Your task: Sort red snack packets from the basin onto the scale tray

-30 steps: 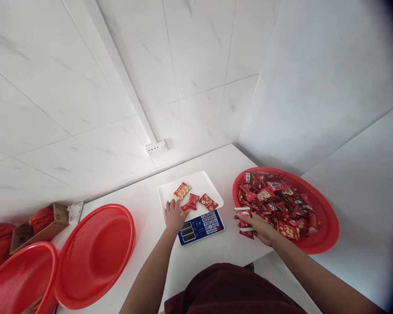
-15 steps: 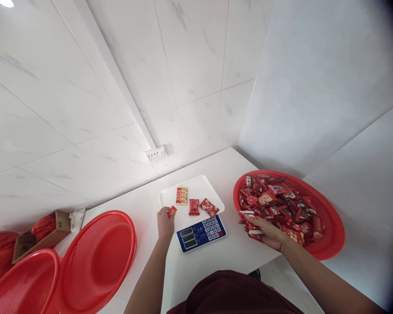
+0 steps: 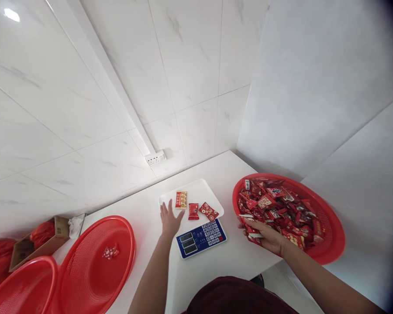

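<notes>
My left hand (image 3: 171,220) is open, fingers spread, over the near left edge of the white weighing tray (image 3: 201,188). On that tray lie a red and cream packet (image 3: 181,200), a small red packet (image 3: 193,211) and a patterned red packet (image 3: 208,211). My right hand (image 3: 265,235) is closed around several red snack packets (image 3: 250,227) with white edges, at the near left rim of the full red basket (image 3: 336,244). A small red and white packet (image 3: 110,252) shows within the left red basket (image 3: 131,261); whether it rests there or is in the air, I cannot tell.
The scale's blue keypad panel (image 3: 202,239) faces me. Another red basket (image 3: 50,270) stands at the lower left, near a cardboard box (image 3: 61,227) holding a red bag (image 3: 44,233). A wall socket (image 3: 155,158) sits above the white table (image 3: 144,198).
My left hand has let go of a small red packet and opened. A red and white packet now appears in the left basket. My right hand still grips its packets.
</notes>
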Demonstrator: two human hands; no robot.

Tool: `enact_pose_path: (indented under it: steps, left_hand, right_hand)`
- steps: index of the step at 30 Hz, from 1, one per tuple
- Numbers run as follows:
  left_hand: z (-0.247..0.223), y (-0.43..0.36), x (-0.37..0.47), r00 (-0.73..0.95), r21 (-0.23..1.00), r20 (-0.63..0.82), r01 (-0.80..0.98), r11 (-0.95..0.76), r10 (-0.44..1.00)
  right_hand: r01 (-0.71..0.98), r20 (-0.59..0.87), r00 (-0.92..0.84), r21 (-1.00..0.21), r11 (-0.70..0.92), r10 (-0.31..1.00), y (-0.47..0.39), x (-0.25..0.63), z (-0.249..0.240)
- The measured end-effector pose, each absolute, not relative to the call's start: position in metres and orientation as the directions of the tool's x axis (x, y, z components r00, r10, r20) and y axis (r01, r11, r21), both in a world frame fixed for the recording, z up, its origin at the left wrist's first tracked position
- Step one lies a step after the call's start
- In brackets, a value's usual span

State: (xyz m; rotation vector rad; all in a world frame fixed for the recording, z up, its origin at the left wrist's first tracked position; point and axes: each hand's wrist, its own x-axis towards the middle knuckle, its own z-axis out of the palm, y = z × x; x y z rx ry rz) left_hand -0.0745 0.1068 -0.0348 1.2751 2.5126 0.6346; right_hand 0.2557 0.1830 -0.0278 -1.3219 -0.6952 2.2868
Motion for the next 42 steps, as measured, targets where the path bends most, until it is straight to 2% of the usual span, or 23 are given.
enact_pose_path:
  steps: [3, 6, 13, 16, 25, 33, 37, 42]
  left_hand:
    - [-0.041, 0.146, -0.038, -0.56, 0.517, -0.163, 0.652, 0.554, 0.812]
    - [-0.044, 0.166, -0.01, -0.513, 0.465, -0.248, 0.682, 0.565, 0.822]
    - [-0.053, 0.175, 0.035, -0.435, 0.272, -0.255, 0.825, 0.496, 0.863]
    - [-0.053, 0.177, 0.033, -0.433, 0.245, -0.208, 0.845, 0.475, 0.877]
    - [-0.047, 0.184, -0.002, -0.405, 0.337, -0.14, 0.838, 0.428, 0.903]
    - [-0.045, 0.185, -0.017, -0.494, 0.365, -0.188, 0.767, 0.527, 0.849]
    - [-0.033, 0.185, -0.026, -0.464, 0.392, -0.207, 0.768, 0.507, 0.861]
    - [-0.008, 0.161, -0.045, -0.469, 0.428, -0.166, 0.758, 0.492, 0.867]
  right_hand:
    - [-0.113, -0.676, -0.456, -0.602, -0.791, 0.579, 0.181, 0.255, -0.026]
    - [-0.121, -0.687, -0.426, -0.602, -0.789, 0.589, 0.179, 0.254, -0.025]
    - [-0.187, -0.63, -0.471, -0.613, -0.768, 0.617, 0.177, 0.253, -0.029]
    - [-0.201, -0.612, -0.487, -0.616, -0.762, 0.623, 0.178, 0.254, -0.034]
    - [-0.198, -0.61, -0.499, -0.612, -0.766, 0.616, 0.178, 0.255, -0.033]
    - [-0.179, -0.614, -0.485, -0.627, -0.758, 0.622, 0.178, 0.255, -0.037]
    - [-0.181, -0.607, -0.486, -0.633, -0.752, 0.628, 0.179, 0.255, -0.035]
    - [-0.191, -0.584, -0.502, -0.644, -0.741, 0.637, 0.18, 0.256, -0.038]
